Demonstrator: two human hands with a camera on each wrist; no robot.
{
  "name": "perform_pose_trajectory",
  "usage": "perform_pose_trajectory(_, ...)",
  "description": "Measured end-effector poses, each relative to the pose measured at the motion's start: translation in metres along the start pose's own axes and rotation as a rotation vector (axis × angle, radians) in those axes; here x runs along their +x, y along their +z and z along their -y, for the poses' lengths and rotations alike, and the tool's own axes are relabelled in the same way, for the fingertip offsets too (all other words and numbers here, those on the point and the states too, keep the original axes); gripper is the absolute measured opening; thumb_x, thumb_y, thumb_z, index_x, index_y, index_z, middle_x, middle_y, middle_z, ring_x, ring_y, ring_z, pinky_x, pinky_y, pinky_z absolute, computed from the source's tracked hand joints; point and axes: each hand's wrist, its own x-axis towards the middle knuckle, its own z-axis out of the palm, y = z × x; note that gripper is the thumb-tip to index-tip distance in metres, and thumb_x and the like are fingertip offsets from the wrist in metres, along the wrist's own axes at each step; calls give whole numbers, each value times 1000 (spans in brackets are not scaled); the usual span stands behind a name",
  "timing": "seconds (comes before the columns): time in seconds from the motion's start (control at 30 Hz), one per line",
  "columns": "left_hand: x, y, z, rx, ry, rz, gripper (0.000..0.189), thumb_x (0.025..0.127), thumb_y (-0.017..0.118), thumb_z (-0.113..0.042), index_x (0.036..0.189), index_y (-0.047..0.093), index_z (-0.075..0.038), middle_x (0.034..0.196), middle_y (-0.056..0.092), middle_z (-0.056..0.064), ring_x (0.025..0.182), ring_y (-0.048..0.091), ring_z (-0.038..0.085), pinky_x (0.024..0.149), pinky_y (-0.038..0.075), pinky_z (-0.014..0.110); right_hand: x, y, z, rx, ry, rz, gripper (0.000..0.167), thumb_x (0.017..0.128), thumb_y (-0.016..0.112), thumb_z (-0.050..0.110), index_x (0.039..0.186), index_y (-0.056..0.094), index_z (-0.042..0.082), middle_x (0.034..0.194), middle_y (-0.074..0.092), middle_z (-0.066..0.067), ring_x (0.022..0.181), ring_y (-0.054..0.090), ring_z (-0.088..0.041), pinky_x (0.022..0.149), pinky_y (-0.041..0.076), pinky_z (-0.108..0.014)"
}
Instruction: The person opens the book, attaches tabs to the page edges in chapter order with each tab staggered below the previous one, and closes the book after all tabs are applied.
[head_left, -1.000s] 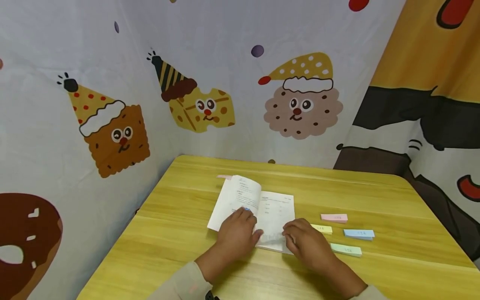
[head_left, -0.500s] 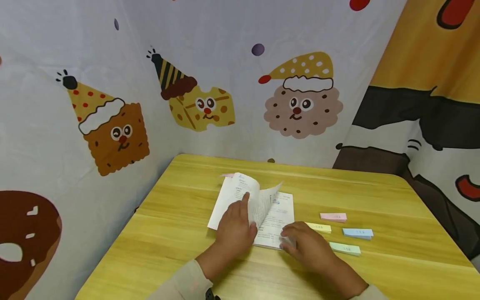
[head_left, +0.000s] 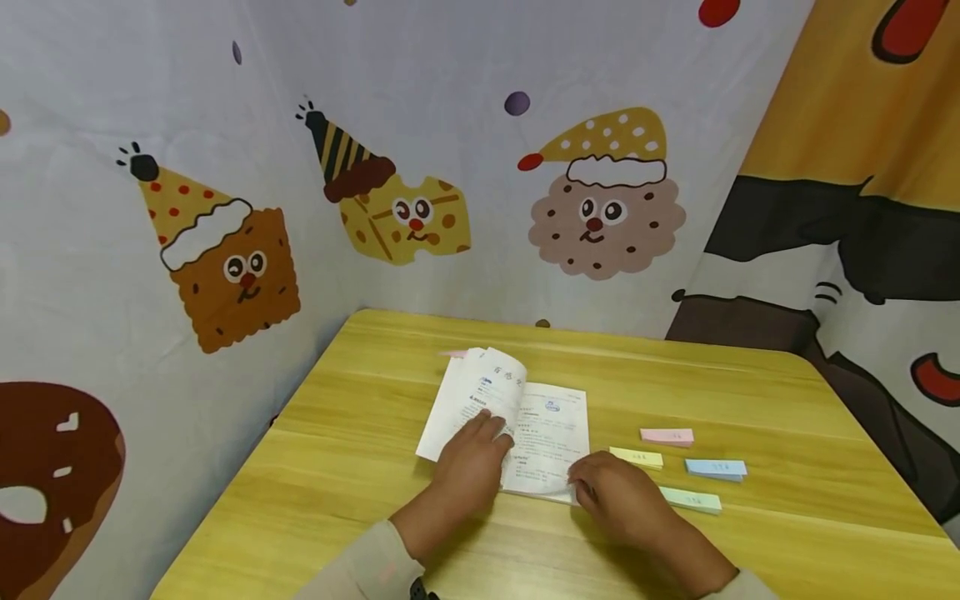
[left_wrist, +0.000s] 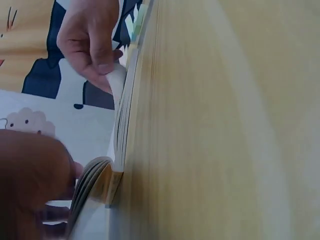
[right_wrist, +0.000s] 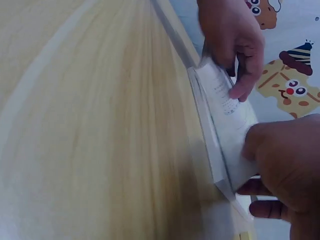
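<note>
An open paperback book (head_left: 551, 437) with printed pages lies on the table, its left side raised and curved. My left hand (head_left: 468, 462) rests on the left-hand pages, fingers laid over the lower text. At the lower right corner of the book, my right hand (head_left: 618, 496) pinches a page between thumb and fingers. The left wrist view shows that page (left_wrist: 117, 82) bending up toward the right thumb, above a stack of further pages. A pink paper tab (head_left: 453, 354) sticks out past the book's top left edge.
Right of the book lie pads of pink (head_left: 666, 436), yellow (head_left: 636, 457), blue (head_left: 716, 468) and green (head_left: 692, 499) paper tabs, near my right hand. The wooden table (head_left: 337, 500) meets a cartoon-printed cloth (head_left: 480, 292) at its far and left sides.
A page standing half turned has come down on the left side, under my left hand. Different text shows on both sides. My right hand stays at the lower right corner.
</note>
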Motion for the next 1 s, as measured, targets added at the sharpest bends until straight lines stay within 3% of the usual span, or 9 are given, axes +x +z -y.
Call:
perform_pose_trajectory(0.03, 0, 0, 0, -13, -11, 17, 24, 92, 73, -21, 114, 71, -14, 134, 60, 7, 135, 50, 32, 115, 35, 39, 0, 1, 0, -2, 0, -25, 8, 89, 77, 10, 95, 74, 15, 102, 71, 7, 99, 65, -12, 81, 56, -35)
perform_pose_trajectory(0.1, 0, 1, -1, -20, -23, 38, 39, 95, 68, -41, 118, 69, -10, 134, 59, 9, 134, 50, 33, 116, 34, 40, 1, 2, -1, -9, -5, -91, 14, 88, 81, 12, 93, 70, 20, 99, 68, 11, 96, 63, -8, 77, 56, -32)
perform_pose_trajectory(0.23, 0, 2, -3, -2, -25, 84, 74, 86, 67, -70, 124, 64, -6, 134, 56, 12, 135, 47, 37, 116, 33, 42, 6, 3, -1, -2, -62, -238, 26, 80, 89, 14, 89, 67, 25, 96, 65, 16, 95, 60, -6, 73, 55, -28)
perform_pose_trajectory(0.37, 1, 4, -4, 20, -36, 78, 70, 86, 70, -66, 122, 64, -7, 133, 55, 12, 134, 48, 37, 115, 34, 43, 11, 3, 1, 8, -126, -337, 28, 76, 92, 13, 94, 71, 21, 105, 65, 11, 103, 60, -13, 77, 56, -32)
perform_pose_trajectory(0.5, 1, 6, -5, -8, -79, 15, 58, 92, 69, -47, 129, 59, -4, 128, 59, 13, 128, 52, 35, 112, 39, 42, 9, 4, 3, -1, -103, -384, 57, 72, 94, 18, 123, 69, 14, 133, 58, -4, 114, 58, -24, 68, 57, -32)
perform_pose_trajectory(0.6, 2, 7, -6, -68, -152, -71, 67, 93, 69, -40, 143, 47, 0, 122, 63, 14, 118, 59, 31, 102, 47, 41, 6, 4, 1, 0, -103, -349, 69, 73, 93, 22, 135, 63, 13, 143, 53, -8, 120, 57, -26, 72, 58, -35)
perform_pose_trajectory(0.77, 2, 7, -5, -133, -270, -201, 90, 93, 73, -45, 157, 26, 0, 119, 65, 18, 106, 64, 31, 83, 56, 42, 1, 6, -1, 9, -130, -160, 45, 82, 86, 26, 124, 73, 15, 133, 64, -1, 122, 60, -24, 96, 52, -49)
perform_pose_trajectory(0.87, 2, 7, -2, -101, -282, -247, 94, 91, 77, -36, 159, 23, 1, 125, 60, 21, 111, 61, 33, 83, 56, 42, -2, 7, 0, 17, -94, -54, 39, 86, 82, 30, 121, 74, 14, 127, 69, 0, 117, 63, -23, 98, 48, -53)
perform_pose_trajectory(1.0, 3, 6, 0, -10, -283, -280, 92, 85, 79, -23, 160, 28, -5, 138, 47, 28, 130, 48, 44, 97, 51, 47, -3, 7, 1, 38, -61, 8, 34, 89, 79, 30, 118, 75, 12, 121, 71, -1, 114, 64, -25, 99, 46, -59)
